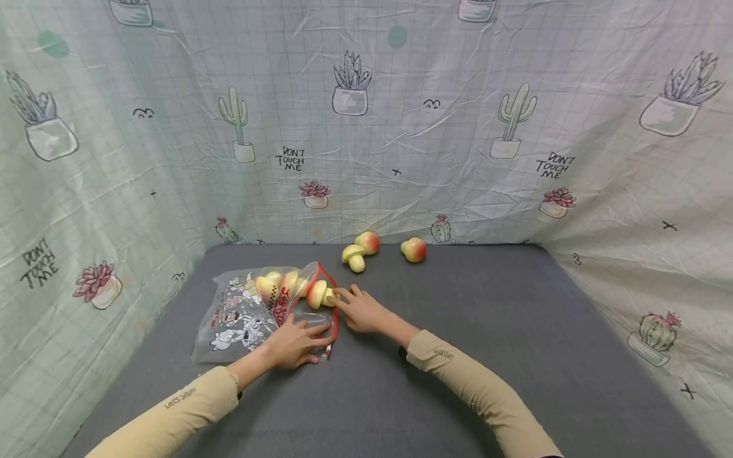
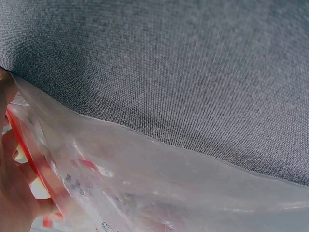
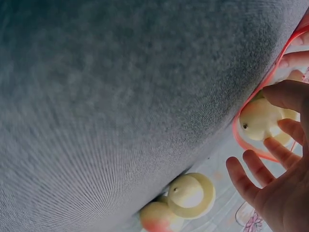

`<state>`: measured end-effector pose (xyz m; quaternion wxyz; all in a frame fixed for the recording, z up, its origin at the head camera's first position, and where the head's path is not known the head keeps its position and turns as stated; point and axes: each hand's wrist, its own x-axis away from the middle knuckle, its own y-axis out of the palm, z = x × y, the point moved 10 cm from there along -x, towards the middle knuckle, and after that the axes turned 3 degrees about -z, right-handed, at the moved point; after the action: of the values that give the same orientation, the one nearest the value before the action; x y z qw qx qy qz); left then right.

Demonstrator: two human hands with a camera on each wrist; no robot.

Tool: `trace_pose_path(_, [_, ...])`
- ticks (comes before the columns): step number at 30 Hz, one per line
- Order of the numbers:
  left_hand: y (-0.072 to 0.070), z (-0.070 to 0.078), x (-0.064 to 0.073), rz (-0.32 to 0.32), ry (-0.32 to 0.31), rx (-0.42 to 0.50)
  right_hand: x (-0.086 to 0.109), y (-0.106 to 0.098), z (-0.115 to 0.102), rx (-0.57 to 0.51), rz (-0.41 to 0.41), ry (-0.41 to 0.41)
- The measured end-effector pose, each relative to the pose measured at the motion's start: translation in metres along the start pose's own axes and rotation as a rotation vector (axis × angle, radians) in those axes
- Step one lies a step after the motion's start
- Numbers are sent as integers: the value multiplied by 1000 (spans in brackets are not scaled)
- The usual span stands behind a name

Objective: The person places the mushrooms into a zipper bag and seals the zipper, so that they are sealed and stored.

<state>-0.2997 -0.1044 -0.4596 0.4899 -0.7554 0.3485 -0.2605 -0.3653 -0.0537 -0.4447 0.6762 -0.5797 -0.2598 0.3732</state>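
Note:
A clear plastic zip bag (image 1: 243, 318) with a red-edged mouth and printed cartoon figures lies on the grey table, its mouth to the right. Several yellow-and-red toy mushrooms (image 1: 268, 286) show through its film. My left hand (image 1: 294, 343) rests on the near part of the bag, fingers spread at the mouth; the left wrist view shows the fingers beside the red zip strip (image 2: 30, 157). My right hand (image 1: 363, 310) is at the mouth, thumb and fingertips around the stem of a mushroom (image 3: 258, 121) just inside the red rim.
Behind the right hand, a yellow mushroom (image 1: 353, 256) leans against a red-and-yellow one (image 1: 368, 242) near the table's back edge. Another mushroom (image 1: 413, 249) lies apart to their right. A patterned cloth (image 1: 401, 140) hangs behind and along the sides of the table (image 1: 458, 292).

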Motion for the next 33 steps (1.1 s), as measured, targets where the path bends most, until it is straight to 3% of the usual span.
trace_pose_path(13, [-5, 1, 0, 8, 9, -8, -2, 0, 3, 16, -6, 2])
trace_pose_path(33, [-1, 2, 1, 12, 8, 4, -11, 0, 1, 68, -3, 19])
